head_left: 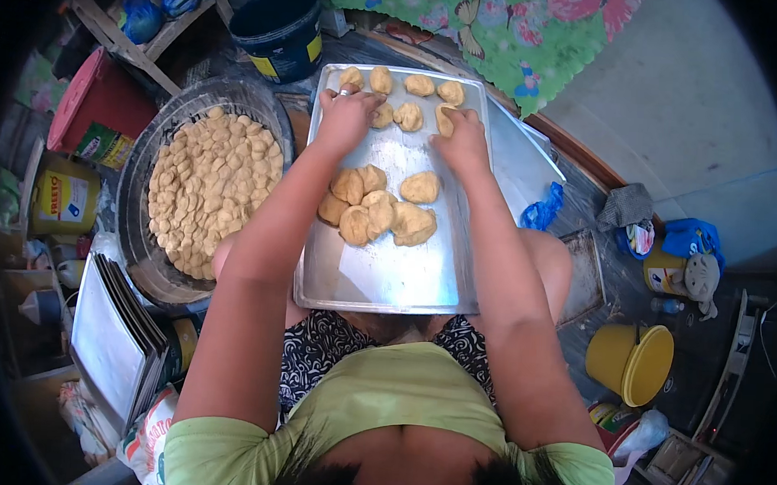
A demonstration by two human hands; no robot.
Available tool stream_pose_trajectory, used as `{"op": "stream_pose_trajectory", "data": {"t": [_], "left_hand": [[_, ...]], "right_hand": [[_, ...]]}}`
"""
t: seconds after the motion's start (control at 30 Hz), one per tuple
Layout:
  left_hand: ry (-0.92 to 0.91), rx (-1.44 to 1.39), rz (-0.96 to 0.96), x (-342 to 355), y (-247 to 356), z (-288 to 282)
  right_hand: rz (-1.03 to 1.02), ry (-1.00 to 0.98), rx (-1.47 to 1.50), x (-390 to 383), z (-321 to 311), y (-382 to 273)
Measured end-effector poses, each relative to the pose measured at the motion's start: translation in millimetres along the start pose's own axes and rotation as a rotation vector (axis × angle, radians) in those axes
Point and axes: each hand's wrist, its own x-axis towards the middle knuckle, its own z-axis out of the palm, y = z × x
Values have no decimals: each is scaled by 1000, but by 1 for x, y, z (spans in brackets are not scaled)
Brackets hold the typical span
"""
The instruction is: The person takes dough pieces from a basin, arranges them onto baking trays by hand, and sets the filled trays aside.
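A metal baking tray (378,285) rests across my lap with pieces of tan dough on it. Rows of dough balls (419,85) sit at its far end. My left hand (345,119) is curled around a dough ball (383,116) on the left of the second row. On the right side of that row, my right hand (462,147) grips another dough ball (444,120) between thumb and fingers. Between my forearms, nearer to me, lies a loose cluster of bigger dough pieces (379,214), some touching or overlapping.
A wide dark basin (281,121) full of flattened dough pieces stands at my left. Stacked metal trays (111,339) lean nearby. A dark bucket (280,38) is beyond the tray. To the right are another metal sheet (518,161), a blue plastic bag (543,206) and a yellow bucket (630,361).
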Motion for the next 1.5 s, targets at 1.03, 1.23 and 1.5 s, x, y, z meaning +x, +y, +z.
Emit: {"op": "stream_pose_trajectory", "data": {"t": [1.03,1.23,1.5], "left_hand": [[286,-571,-417,-97,-10,-22],[238,-289,-165,-92,5,-37],[5,-310,-212,-119,34,-65]], "right_hand": [[139,-239,223,-41,-6,-84],[-107,-55,46,-52,-16,-60],[-331,-645,240,-61,-23,-72]]}}
